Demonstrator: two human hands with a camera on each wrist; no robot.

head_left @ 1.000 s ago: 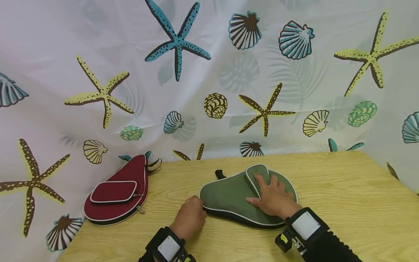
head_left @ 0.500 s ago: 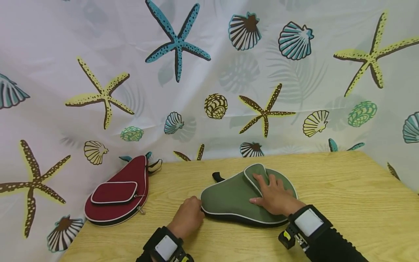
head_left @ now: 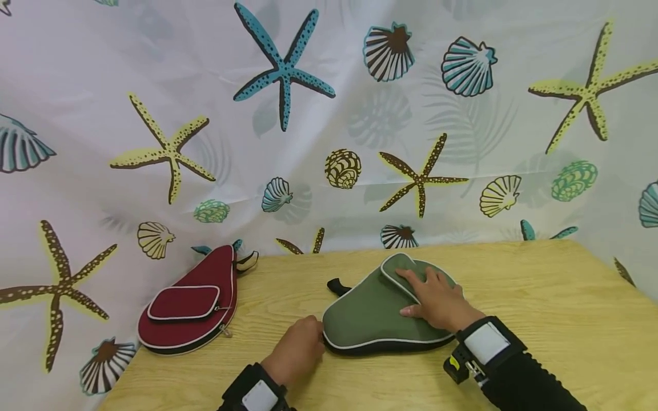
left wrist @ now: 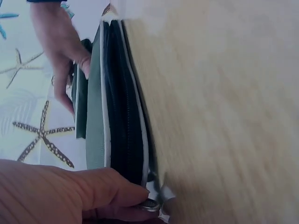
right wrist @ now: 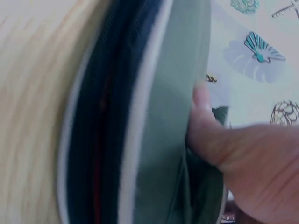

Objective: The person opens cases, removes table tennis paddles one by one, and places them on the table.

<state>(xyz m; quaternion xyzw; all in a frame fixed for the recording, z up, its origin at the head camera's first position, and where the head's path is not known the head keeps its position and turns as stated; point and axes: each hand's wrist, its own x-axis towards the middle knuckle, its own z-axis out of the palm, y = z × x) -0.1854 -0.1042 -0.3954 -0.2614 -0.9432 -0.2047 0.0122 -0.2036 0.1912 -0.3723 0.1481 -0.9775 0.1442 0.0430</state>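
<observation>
A green table tennis paddle case (head_left: 360, 311) with white piping and a dark zippered side lies flat on the table. My left hand (head_left: 298, 349) is at its narrow left end, where thumb and finger pinch a metal zipper pull (left wrist: 150, 204) in the left wrist view. My right hand (head_left: 439, 299) rests with spread fingers on the case's wide end, over the small front pocket (head_left: 396, 268). In the right wrist view the zippered side (right wrist: 119, 93) gapes along a narrow slit, with a strip of red inside. The case's remaining contents are hidden.
A similar red case (head_left: 205, 279) with a front pocket and black strap lies at the table's left edge. The green case's black strap (head_left: 337, 287) sticks out behind it. A curtain (head_left: 319, 114) with starfish and shells hangs behind the wooden table (head_left: 545, 319).
The green case has turned slightly, its wide end going farther back and its narrow end coming nearer. Both hands stay on it; the right hand moves a little with the case.
</observation>
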